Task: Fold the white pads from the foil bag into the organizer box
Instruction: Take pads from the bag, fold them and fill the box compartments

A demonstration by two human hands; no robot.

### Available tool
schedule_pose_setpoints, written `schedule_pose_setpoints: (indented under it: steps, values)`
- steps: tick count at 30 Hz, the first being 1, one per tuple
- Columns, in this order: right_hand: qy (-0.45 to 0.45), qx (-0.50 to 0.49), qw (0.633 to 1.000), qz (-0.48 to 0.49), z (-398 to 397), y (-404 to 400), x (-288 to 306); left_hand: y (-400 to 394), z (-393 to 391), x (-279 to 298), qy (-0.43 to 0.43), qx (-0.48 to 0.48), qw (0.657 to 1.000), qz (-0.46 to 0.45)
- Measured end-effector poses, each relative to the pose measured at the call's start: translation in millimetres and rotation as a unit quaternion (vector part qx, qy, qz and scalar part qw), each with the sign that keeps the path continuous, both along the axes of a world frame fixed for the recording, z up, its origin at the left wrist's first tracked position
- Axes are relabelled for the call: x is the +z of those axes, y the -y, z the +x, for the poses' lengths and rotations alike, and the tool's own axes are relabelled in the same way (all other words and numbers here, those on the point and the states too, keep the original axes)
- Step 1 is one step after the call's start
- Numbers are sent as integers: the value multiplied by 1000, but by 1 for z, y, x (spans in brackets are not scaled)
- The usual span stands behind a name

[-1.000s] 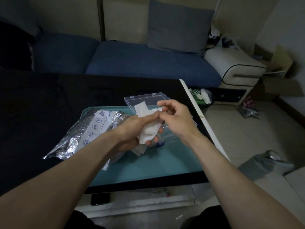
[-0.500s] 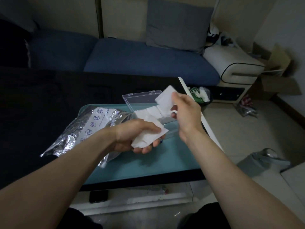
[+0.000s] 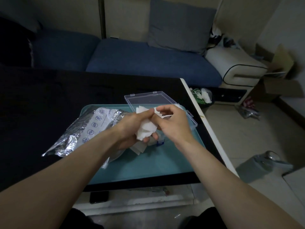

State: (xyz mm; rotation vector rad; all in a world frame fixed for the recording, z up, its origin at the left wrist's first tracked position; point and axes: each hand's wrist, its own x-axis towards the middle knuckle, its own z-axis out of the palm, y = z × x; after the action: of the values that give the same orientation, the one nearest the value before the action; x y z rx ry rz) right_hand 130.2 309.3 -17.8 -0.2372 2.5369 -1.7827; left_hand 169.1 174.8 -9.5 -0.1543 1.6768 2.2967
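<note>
Your left hand [image 3: 132, 128] grips a crumpled wad of soft white pads [image 3: 146, 128], its fingers [image 3: 151, 138] curled under the wad and its thumb pressed over the top, just above the teal tray [image 3: 148, 164] that sits on the black glossy counter [image 3: 49, 96]. Your right hand [image 3: 173, 124] meets it from the right, thumb and forefinger closed in a narrow pinch on a thin white edge of the same wad; its other fingers curl loosely beneath. The clear, hard plastic organizer box [image 3: 189, 118] lies behind your hands, mostly hidden by them, so you cannot tell what its compartments hold; only its flat transparent lid [image 3: 148, 100], open on the far side, and a small blue latch [image 3: 159, 143] near the front show plainly. To the left, the crinkled silver foil bag [image 3: 79, 129] with a pale printed panel lies partly on the tray, its near end covered by your left forearm. A flat white pad [image 3: 139, 147] lies on the tray under your left hand, half in shadow.
</note>
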Motion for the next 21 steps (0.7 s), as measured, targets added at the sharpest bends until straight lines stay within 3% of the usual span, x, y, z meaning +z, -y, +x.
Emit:
schedule_pose_setpoints:
  steps: [4, 9, 14, 16, 18, 21]
  values:
    - [84, 72, 994, 5, -1, -9, 5, 2, 1, -1, 11, 32, 999, 11]
    - [43, 91, 995, -2, -4, -14, 1, 4, 1, -3, 21, 35, 999, 8]
    - [-10, -11, 999, -30, -11, -17, 3, 6, -5, -8, 39, 48, 998, -16]
    - [13, -27, 996, -81, -13, -22, 9, 6, -6, -11, 42, 63, 996, -40]
    - [54, 27, 991, -117, -10, -23, 14, 5, -5, -9, 38, 65, 996, -42]
    - [21, 106, 993, -52, -3, -16, 14, -1, -4, -4, 44, 21, 999, 2]
